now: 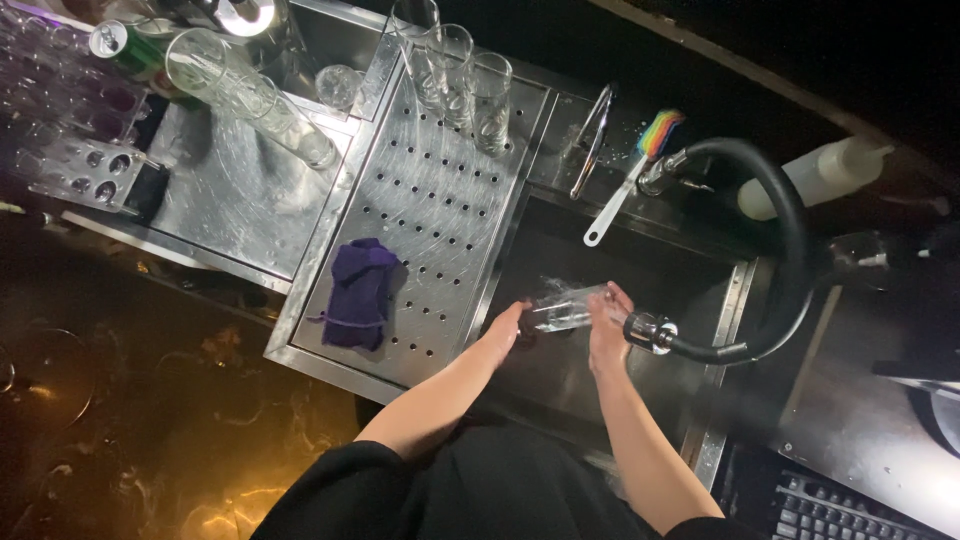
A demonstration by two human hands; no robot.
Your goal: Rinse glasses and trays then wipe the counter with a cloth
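Observation:
A clear drinking glass [560, 308] lies sideways over the dark sink basin [690, 280], held between both hands. My left hand [505, 328] grips its base end. At the glass's open end my right hand [608, 322] is closed on the rim. The metal nozzle [650, 332] of a black flexible faucet hose [790, 230] points at the glass, just right of my right hand.
A perforated steel drainboard [440, 190] left of the sink carries a purple cloth [358, 293] and three upright tall glasses [470, 85]. More glasses [250, 90] lie further left. Metal tongs [593, 140], a rainbow brush [640, 165] and a white squeeze bottle [810, 175] sit behind the sink.

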